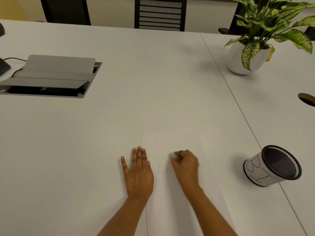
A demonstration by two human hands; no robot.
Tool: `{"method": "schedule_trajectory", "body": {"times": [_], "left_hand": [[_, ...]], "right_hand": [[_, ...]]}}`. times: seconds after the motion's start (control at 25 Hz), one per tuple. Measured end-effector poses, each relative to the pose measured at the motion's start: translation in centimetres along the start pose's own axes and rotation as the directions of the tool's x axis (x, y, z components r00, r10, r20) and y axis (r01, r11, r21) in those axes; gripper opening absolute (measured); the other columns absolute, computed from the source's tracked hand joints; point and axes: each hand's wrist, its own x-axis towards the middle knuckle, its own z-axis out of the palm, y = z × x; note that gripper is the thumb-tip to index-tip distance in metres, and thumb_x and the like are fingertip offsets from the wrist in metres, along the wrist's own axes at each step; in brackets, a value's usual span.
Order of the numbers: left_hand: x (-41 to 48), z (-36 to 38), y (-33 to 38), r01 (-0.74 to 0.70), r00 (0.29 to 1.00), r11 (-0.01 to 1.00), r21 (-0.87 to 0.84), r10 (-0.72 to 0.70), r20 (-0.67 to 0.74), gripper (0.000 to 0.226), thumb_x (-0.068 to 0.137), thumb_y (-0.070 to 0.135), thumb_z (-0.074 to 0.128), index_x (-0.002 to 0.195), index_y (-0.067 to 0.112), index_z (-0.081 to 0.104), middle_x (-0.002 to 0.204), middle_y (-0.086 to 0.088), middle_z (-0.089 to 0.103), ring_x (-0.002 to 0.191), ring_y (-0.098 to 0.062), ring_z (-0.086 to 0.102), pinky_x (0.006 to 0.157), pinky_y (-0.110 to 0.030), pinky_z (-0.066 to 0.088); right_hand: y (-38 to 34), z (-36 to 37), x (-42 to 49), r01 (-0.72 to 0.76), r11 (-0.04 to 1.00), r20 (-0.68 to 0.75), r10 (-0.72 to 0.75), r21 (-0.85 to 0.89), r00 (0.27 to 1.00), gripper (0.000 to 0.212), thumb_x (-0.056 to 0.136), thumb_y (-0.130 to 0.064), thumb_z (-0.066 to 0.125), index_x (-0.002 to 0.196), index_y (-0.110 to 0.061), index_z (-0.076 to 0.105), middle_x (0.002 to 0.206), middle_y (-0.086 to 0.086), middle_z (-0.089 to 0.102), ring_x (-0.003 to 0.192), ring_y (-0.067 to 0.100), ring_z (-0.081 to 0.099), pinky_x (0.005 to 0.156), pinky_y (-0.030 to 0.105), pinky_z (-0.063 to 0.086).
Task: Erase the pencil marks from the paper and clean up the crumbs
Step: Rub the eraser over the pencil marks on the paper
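My left hand point(138, 174) lies flat, low in the middle of the frame. Its fingers are straight and close together with the thumb splayed out, and the palm presses across the left edge of the paper point(179, 201). The sheet is white, smooth and rectangular, and it runs from lower centre down to the bottom edge, almost the same shade as the matte white table point(119, 125).

My right hand point(185, 165) is curled tight on the sheet, just right of the left one. Its fingertips pinch a small, pale, rounded eraser point(173, 155) that touches the paper. Faint grey pencil marks point(165, 157) squiggle just left of the eraser. They are thin, and I can hardly read their shape. A few dark crumbs point(159, 166) speckle the sheet between my hands.

At lower right stands a black wire-mesh cup point(276, 166), a cylinder wrapped in a white paper band with hand-drawn letters. At upper right a round, glossy white pot point(243, 60) holds speckled green leaves. At upper left a grey metal cable hatch point(51, 75) sits with its flaps raised.
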Motion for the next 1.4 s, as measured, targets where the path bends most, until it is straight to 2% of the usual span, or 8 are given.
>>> {"method": "schedule_trajectory", "body": {"times": [0.12, 0.24, 0.36, 0.6, 0.88, 1.08, 1.24, 1.4], "left_hand": [[0.0, 0.1, -0.1, 0.035, 0.999, 0.999, 0.0, -0.035, 0.016, 0.052, 0.092, 0.026, 0.017, 0.13, 0.004, 0.044, 0.134, -0.013, 0.051, 0.128, -0.026, 0.044, 0.109, -0.053, 0.005], [-0.2, 0.4, -0.2, 0.027, 0.999, 0.999, -0.021, -0.027, 0.025, 0.053, 0.095, 0.027, 0.016, 0.128, 0.002, 0.049, 0.133, -0.014, 0.052, 0.125, -0.029, 0.048, 0.107, -0.057, 0.007], [-0.2, 0.4, -0.2, 0.011, 1.0, 1.0, 0.018, -0.011, -0.016, 0.043, 0.089, 0.02, 0.04, 0.127, 0.002, 0.05, 0.133, -0.014, 0.052, 0.124, -0.028, 0.049, 0.103, -0.063, 0.022], [0.0, 0.9, -0.4, 0.017, 0.998, 0.999, 0.04, -0.015, -0.055, 0.047, 0.084, 0.018, 0.052, 0.129, 0.003, 0.046, 0.133, -0.014, 0.052, 0.124, -0.028, 0.049, 0.104, -0.057, 0.003], [0.1, 0.9, -0.1, 0.023, 0.999, 0.999, 0.047, -0.021, -0.028, 0.052, 0.087, 0.022, 0.025, 0.127, 0.0, 0.05, 0.133, -0.016, 0.051, 0.124, -0.03, 0.048, 0.104, -0.059, 0.004], [0.1, 0.1, 0.2, 0.039, 0.999, 0.989, 0.139, -0.034, -0.034, 0.054, 0.096, 0.024, 0.025, 0.143, 0.01, 0.004, 0.153, -0.008, 0.005, 0.142, -0.023, 0.009, 0.102, -0.061, -0.014], [-0.2, 1.0, -0.2, 0.037, 0.999, 0.996, 0.076, -0.038, 0.016, 0.053, 0.09, 0.025, 0.021, 0.131, 0.004, 0.046, 0.137, -0.012, 0.048, 0.128, -0.026, 0.044, 0.104, -0.063, 0.003], [-0.1, 0.3, 0.0, 0.053, 0.998, 0.997, 0.061, -0.055, 0.028, 0.053, 0.09, 0.024, 0.02, 0.133, 0.004, 0.043, 0.138, -0.013, 0.046, 0.129, -0.027, 0.043, 0.103, -0.064, 0.004]], "right_hand": [[-0.9, 1.9, -2.5, 0.148, 0.989, 0.09, -0.147, -0.003, 0.985, 0.01, 0.084, -0.015, 0.061, 0.087, -0.007, 0.066, 0.075, -0.001, 0.052, 0.063, 0.006, 0.048, 0.059, 0.006, 0.033], [0.3, 0.3, -0.1, 0.065, 0.998, 0.01, -0.065, -0.019, 0.998, 0.013, 0.084, -0.016, 0.061, 0.089, -0.006, 0.066, 0.079, 0.002, 0.054, 0.067, 0.013, 0.051, 0.065, 0.018, 0.043], [0.6, -0.9, 1.4, -0.027, 1.0, -0.066, 0.026, -0.01, 0.997, 0.013, 0.085, -0.015, 0.059, 0.088, -0.003, 0.066, 0.08, 0.003, 0.055, 0.07, 0.015, 0.053, 0.066, 0.023, 0.043], [-1.6, 2.2, -2.1, 0.145, 0.989, 0.061, -0.143, -0.026, 0.988, 0.013, 0.086, -0.013, 0.057, 0.093, -0.005, 0.065, 0.079, -0.002, 0.049, 0.067, 0.006, 0.044, 0.057, 0.005, 0.031], [0.0, -0.8, 1.8, -0.033, 0.998, -0.038, 0.031, -0.062, 0.999, 0.015, 0.087, -0.014, 0.056, 0.088, -0.002, 0.065, 0.087, 0.01, 0.061, 0.072, 0.015, 0.052, 0.067, 0.021, 0.037], [-1.7, 2.5, -1.8, 0.179, 0.982, 0.134, -0.17, -0.062, 0.976, 0.013, 0.085, -0.013, 0.058, 0.091, -0.004, 0.065, 0.087, 0.008, 0.061, 0.072, 0.01, 0.047, 0.058, 0.006, 0.031], [-0.2, 0.1, 1.3, 0.054, 0.995, 0.041, -0.051, -0.079, 0.998, 0.015, 0.086, -0.014, 0.057, 0.093, -0.004, 0.065, 0.087, 0.007, 0.057, 0.076, 0.016, 0.053, 0.067, 0.019, 0.038], [0.1, -1.0, 2.9, -0.057, 0.996, -0.035, 0.055, -0.064, 0.998, 0.012, 0.084, -0.012, 0.057, 0.086, -0.002, 0.065, 0.088, 0.012, 0.063, 0.075, 0.019, 0.056, 0.069, 0.025, 0.042]]}}
